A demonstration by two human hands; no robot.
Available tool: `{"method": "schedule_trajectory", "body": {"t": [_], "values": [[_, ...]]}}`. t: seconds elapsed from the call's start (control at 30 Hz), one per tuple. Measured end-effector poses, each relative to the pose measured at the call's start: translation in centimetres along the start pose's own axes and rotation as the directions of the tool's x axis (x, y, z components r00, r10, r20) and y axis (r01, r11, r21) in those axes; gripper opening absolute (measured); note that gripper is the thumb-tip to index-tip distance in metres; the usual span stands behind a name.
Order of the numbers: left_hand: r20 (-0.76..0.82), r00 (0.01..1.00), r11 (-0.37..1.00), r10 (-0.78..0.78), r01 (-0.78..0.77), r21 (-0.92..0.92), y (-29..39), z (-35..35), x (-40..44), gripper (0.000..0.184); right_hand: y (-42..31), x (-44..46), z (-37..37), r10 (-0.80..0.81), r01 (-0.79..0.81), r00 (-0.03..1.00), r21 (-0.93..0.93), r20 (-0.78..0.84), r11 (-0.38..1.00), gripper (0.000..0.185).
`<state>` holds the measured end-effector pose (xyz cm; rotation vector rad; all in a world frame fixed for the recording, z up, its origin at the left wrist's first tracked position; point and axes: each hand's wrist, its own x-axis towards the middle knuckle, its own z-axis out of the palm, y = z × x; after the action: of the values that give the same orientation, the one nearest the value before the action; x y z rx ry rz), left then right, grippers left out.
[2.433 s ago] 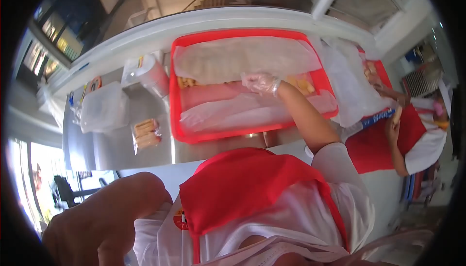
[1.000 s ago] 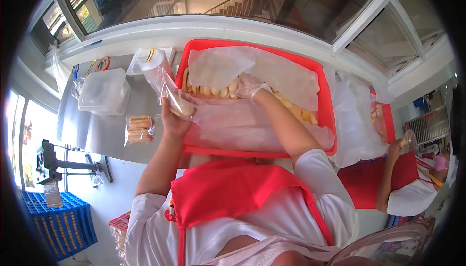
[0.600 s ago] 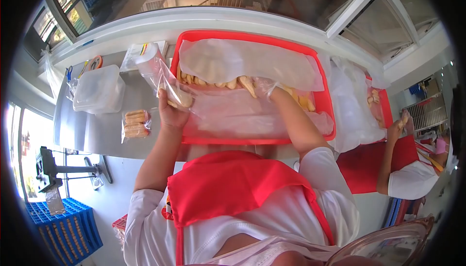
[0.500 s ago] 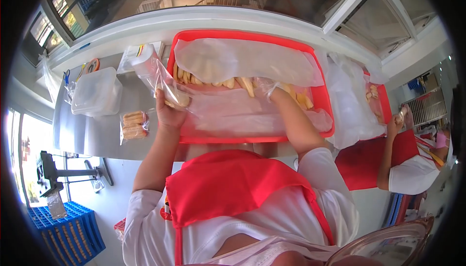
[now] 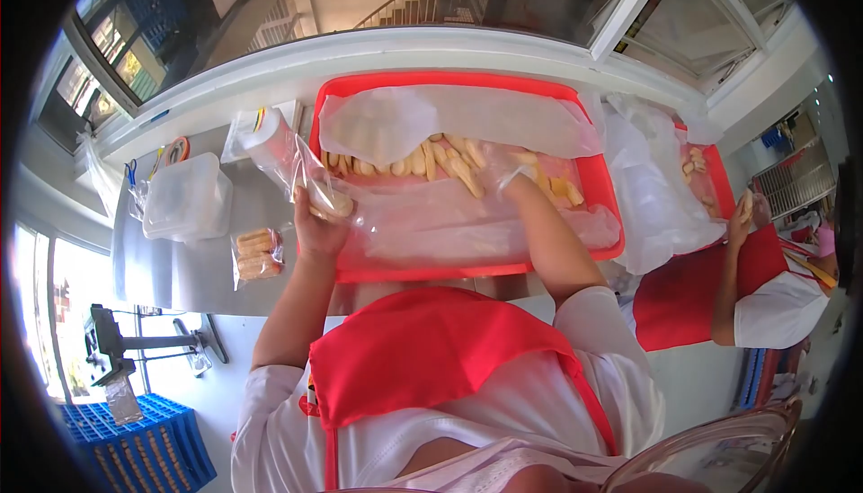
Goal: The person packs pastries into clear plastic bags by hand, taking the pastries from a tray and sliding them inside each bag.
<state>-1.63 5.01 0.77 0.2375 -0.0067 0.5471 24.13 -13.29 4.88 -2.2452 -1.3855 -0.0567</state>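
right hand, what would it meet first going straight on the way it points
Probably the biscuits just ahead of the right hand, then the upper paper, though depth is unclear here.

Apparently a staircase (image 5: 409,9) beyond glass.

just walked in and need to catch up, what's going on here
The person's left hand holds a clear bag with pale pieces in its end. The right hand, in a clear glove, is among finger-shaped pieces in a red tray, between pale sheets; its grip is unclear. A packet of similar pieces lies on the metal table. A co-worker stands beside another red tray.
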Motion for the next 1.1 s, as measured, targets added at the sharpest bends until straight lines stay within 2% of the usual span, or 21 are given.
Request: {"method": "schedule_trajectory", "body": {"t": [0.07,0.17,0.27,0.37,0.4,0.5,0.6,0.7,0.77,0.8,0.9,0.93,1.0,1.1], "values": [[0.008,1.000,0.999,-0.026,0.026,-0.041,0.1,-0.2,0.0,0.039,-1.0,-0.6,0.2,-0.033,0.049,0.985,-0.089,0.172,0.995,0.044],[-0.105,0.994,0.999,0.041,-0.043,-0.020,-0.3,1.3,-0.3,0.038,-1.9,-1.1,-0.2,-0.015,0.082,0.950,-0.204,0.312,0.975,0.045],[-0.006,1.000,1.000,0.011,-0.011,0.013,-0.2,0.9,-0.3,0.038,-2.9,-1.0,-1.8,0.039,0.071,0.922,-0.268,0.386,0.961,0.045],[0.104,0.994,0.998,-0.017,0.023,-0.053,0.0,0.5,-0.1,0.037,-4.6,-0.1,-4.1,0.091,0.043,0.887,-0.277,0.453,0.960,0.045],[0.097,0.995,0.999,-0.004,0.008,-0.046,0.0,0.6,-0.2,0.037,-5.1,0.2,-4.7,0.097,0.042,0.877,-0.276,0.471,0.960,0.046],[0.072,0.997,0.999,0.008,-0.005,-0.035,0.0,0.9,-0.3,0.037,-5.1,0.1,-4.6,0.049,0.110,0.886,-0.311,0.462,0.944,0.046],[0.030,1.000,1.000,0.007,-0.006,-0.013,-0.2,1.2,-0.3,0.039,-1.2,-1.4,-0.4,-0.073,0.253,0.923,-0.453,0.378,0.855,0.049],[-0.016,0.997,0.995,0.074,-0.072,0.070,-0.5,1.9,-0.4,0.043,0.1,-3.3,0.5,-0.295,0.388,0.919,-0.472,0.262,0.791,0.036],[-0.016,0.996,0.992,0.090,-0.088,0.092,-0.5,2.0,-0.5,0.044,0.0,-4.4,0.7,-0.261,0.384,0.897,-0.335,0.358,0.860,0.037],[0.033,0.998,0.996,0.053,-0.055,0.070,-0.4,1.9,-0.5,0.040,-0.4,-4.6,0.4,-0.248,0.373,0.880,-0.266,0.406,0.889,0.037],[0.142,0.990,1.000,-0.013,0.009,0.027,-0.2,2.1,-0.6,0.032,-0.9,-4.4,-1.3,-0.261,0.318,0.885,-0.091,0.386,0.944,0.035],[0.150,0.989,1.000,-0.012,0.008,0.027,-0.2,2.5,-0.7,0.032,-0.5,-4.0,-1.1,-0.210,0.193,0.903,0.083,0.375,0.978,0.034],[0.149,0.989,1.000,0.004,-0.006,0.017,-0.3,2.7,-0.6,0.031,0.2,-2.5,-1.1,-0.101,-0.070,0.920,0.412,0.379,0.908,0.031],[0.119,0.993,1.000,0.019,-0.017,-0.014,-0.4,2.6,-0.7,0.031,-0.3,-1.4,-2.3,-0.080,-0.001,0.941,0.240,0.329,0.971,0.029]]}}
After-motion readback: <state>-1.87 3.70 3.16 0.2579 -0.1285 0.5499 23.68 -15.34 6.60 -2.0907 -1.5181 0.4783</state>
